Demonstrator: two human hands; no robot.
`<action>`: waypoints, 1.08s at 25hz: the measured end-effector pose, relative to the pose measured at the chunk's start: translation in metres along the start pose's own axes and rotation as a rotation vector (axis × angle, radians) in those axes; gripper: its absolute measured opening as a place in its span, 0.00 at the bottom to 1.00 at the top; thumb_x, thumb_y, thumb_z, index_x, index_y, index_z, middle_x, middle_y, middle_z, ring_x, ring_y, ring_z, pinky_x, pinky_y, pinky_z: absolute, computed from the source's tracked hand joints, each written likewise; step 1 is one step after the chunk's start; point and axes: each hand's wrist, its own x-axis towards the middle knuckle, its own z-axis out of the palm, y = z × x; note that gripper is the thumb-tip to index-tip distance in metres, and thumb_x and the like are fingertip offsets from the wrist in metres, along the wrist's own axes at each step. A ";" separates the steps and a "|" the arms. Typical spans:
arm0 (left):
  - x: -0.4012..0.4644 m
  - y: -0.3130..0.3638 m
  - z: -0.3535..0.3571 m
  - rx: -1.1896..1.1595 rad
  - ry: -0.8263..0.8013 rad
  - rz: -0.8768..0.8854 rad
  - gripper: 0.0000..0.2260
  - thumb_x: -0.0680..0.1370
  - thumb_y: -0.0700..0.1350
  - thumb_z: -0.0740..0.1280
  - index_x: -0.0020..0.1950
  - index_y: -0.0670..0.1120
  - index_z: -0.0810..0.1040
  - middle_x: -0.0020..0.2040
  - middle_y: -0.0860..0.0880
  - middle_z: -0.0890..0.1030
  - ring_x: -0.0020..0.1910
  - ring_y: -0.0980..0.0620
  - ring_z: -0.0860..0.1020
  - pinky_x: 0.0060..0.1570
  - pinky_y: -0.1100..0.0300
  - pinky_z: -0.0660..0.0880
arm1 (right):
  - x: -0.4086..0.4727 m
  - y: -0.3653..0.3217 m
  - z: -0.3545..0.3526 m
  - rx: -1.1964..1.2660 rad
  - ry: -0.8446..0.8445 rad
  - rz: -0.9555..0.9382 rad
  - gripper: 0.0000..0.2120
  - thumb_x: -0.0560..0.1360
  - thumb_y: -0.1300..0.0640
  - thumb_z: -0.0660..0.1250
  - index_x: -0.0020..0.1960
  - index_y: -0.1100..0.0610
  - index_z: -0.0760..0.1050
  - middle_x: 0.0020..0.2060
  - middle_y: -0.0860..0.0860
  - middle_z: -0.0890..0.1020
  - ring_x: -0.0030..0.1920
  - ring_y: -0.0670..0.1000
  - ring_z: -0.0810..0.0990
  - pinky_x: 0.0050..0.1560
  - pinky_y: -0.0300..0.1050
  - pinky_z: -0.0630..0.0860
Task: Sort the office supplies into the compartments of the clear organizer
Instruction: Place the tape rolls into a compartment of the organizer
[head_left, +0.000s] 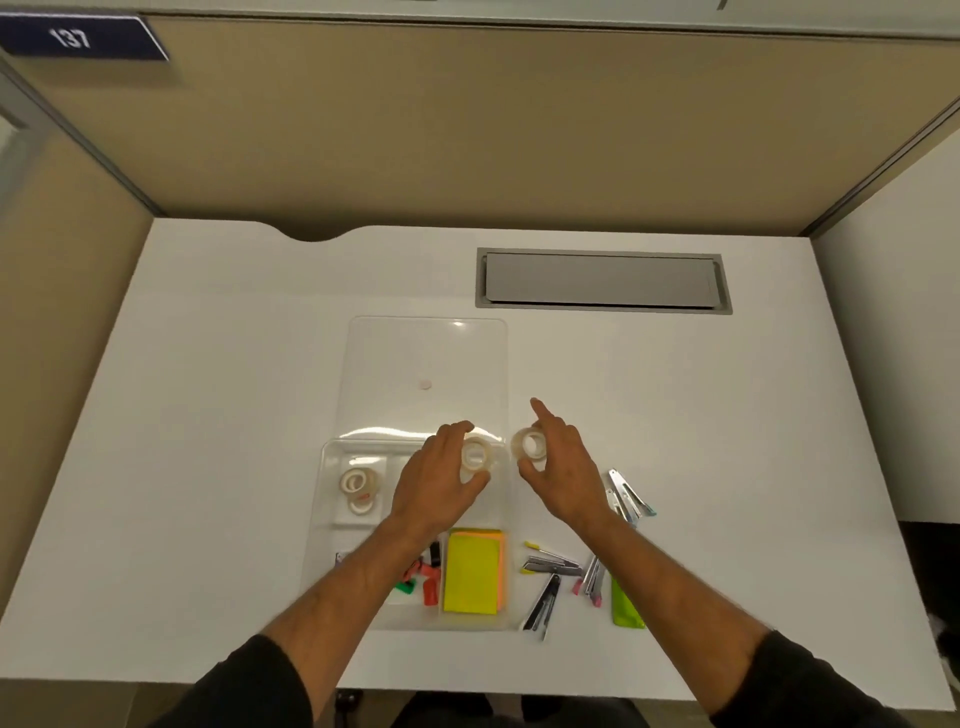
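Left hand (441, 480): grips tape roll (475, 454) over clear organizer (332, 519) | right hand (558, 467): grips second tape roll (530, 444) | staplers (550, 566): 5 o'clock of organizer

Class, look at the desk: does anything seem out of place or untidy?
Yes. Several staplers and a green highlighter lie scattered at odd angles on the desk, right of the clear organizer, not yet sorted. Nothing looks spilled or broken.

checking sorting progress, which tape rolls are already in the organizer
The tape rolls in the far-left compartment; the other two are held, one in each hand.
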 end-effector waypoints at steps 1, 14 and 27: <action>-0.011 -0.009 -0.004 -0.010 0.008 -0.004 0.27 0.73 0.56 0.69 0.69 0.57 0.64 0.64 0.56 0.73 0.60 0.54 0.73 0.55 0.56 0.75 | -0.005 -0.007 0.007 0.008 -0.003 -0.003 0.38 0.73 0.53 0.71 0.77 0.46 0.54 0.55 0.46 0.76 0.54 0.47 0.72 0.47 0.43 0.75; -0.092 -0.128 -0.051 0.048 0.038 -0.124 0.23 0.75 0.50 0.72 0.68 0.52 0.70 0.61 0.52 0.75 0.57 0.51 0.74 0.51 0.56 0.76 | -0.051 -0.085 0.097 0.030 -0.137 -0.075 0.38 0.74 0.53 0.69 0.77 0.41 0.51 0.56 0.42 0.75 0.55 0.43 0.70 0.51 0.37 0.71; -0.064 -0.158 -0.045 0.056 -0.049 -0.162 0.23 0.76 0.47 0.71 0.70 0.48 0.71 0.60 0.47 0.76 0.56 0.47 0.75 0.53 0.50 0.75 | -0.058 -0.084 0.102 -0.015 -0.147 -0.020 0.37 0.74 0.52 0.70 0.76 0.42 0.54 0.57 0.43 0.75 0.58 0.44 0.71 0.55 0.40 0.73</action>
